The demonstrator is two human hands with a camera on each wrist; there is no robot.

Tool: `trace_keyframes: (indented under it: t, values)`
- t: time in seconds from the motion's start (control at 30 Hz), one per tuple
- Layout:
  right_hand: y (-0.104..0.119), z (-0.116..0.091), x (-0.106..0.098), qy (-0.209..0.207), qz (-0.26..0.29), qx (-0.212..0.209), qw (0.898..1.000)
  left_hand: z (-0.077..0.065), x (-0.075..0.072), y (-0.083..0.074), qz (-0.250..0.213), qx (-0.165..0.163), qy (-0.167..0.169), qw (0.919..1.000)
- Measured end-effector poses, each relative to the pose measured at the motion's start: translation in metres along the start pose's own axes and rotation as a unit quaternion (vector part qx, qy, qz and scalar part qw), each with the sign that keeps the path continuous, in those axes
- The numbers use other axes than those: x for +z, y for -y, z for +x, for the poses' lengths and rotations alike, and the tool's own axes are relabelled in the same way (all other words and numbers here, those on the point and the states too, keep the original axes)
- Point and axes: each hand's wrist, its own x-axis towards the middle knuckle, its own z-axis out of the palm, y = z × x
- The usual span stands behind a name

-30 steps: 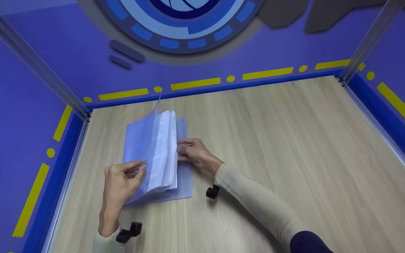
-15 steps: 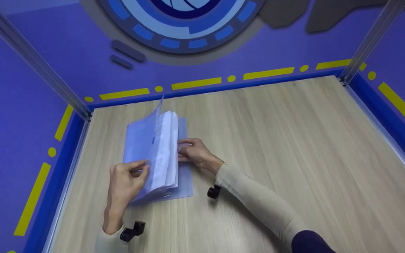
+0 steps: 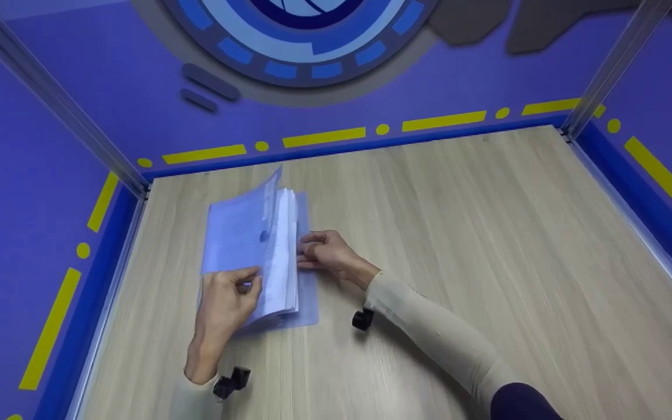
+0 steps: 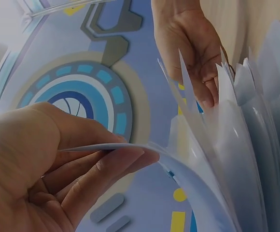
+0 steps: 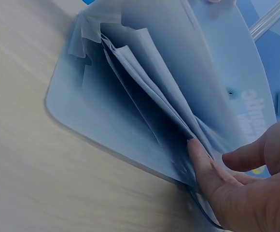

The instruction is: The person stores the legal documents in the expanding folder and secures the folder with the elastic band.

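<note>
A translucent blue plastic document folder (image 3: 232, 230) lies on the table, its front cover partly raised. White printed papers (image 3: 284, 256) stand tilted in its several pockets, fanned apart in the left wrist view. My left hand (image 3: 224, 306) pinches the edge of the raised cover (image 4: 96, 146) between thumb and fingers. At the right side of the folder, my right hand (image 3: 336, 255) reaches in with extended fingers against the edges of the inner sheets (image 5: 152, 87). Its thumb stands apart from the index finger in the right wrist view. The back cover (image 3: 309, 291) lies flat beneath.
The wood-grain table (image 3: 458, 233) extends to the right of the folder. Behind it rises a blue panel wall (image 3: 312, 125) with yellow markings, and metal posts (image 3: 616, 76) stand at the corners. A black camera mount (image 3: 231, 382) sits on the left wrist.
My left hand has moved to the right with the cover, which now covers more of the papers. My right hand has shifted slightly right at the sheets' edges.
</note>
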Motion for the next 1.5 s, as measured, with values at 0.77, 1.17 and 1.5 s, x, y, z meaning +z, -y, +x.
trace_keyframes:
  t: [0.77,1.17,1.5]
  values:
    - [0.027,-0.027,-0.043,-0.034,-0.223,-0.142,0.964,0.0,0.021,-0.006,0.029,0.018,0.002,0.9994]
    - [0.031,-0.027,-0.064,-0.052,-0.232,-0.097,0.966,-0.005,0.034,-0.01,0.059,0.006,0.0,0.9982]
    - [0.024,-0.023,-0.066,-0.028,-0.174,-0.017,0.984,-0.012,0.045,-0.013,0.127,0.02,-0.02,0.9915]
